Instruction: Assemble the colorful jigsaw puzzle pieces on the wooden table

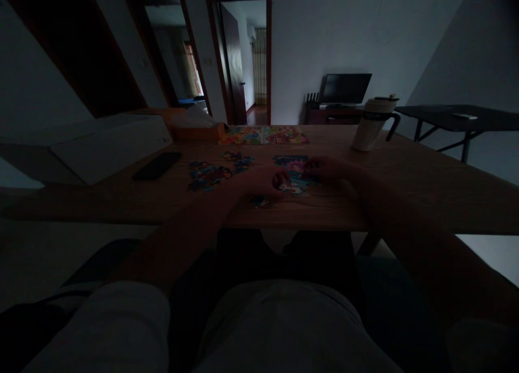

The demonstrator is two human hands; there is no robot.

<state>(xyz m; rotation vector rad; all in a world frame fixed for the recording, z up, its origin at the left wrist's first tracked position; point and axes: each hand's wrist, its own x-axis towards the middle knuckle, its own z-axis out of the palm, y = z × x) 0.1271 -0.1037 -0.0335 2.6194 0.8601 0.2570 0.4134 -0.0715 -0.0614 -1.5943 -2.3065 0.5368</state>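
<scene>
A partly joined jigsaw puzzle (pixel 290 161) with pink, blue and green parts lies on the wooden table in front of me. My left hand (pixel 267 179) is at its left lower edge, fingers curled inward by a white patch of the picture; what they hold, if anything, is too dark to see. At the right edge, my right hand (pixel 324 168) has its fingers bent and pinched together over what looks like a puzzle piece. Loose puzzle pieces (pixel 208 175) lie heaped to the left. Close to my left wrist is another small piece (pixel 259 201).
A black phone (pixel 157 166) and a white box (pixel 109 140) lie at left. Behind are an orange tissue box (pixel 198 132) and colourful picture sheets (pixel 263 135). A lidded cup with a handle (pixel 370 127) stands at right. The table's front edge (pixel 300 227) is near me. Light is dim.
</scene>
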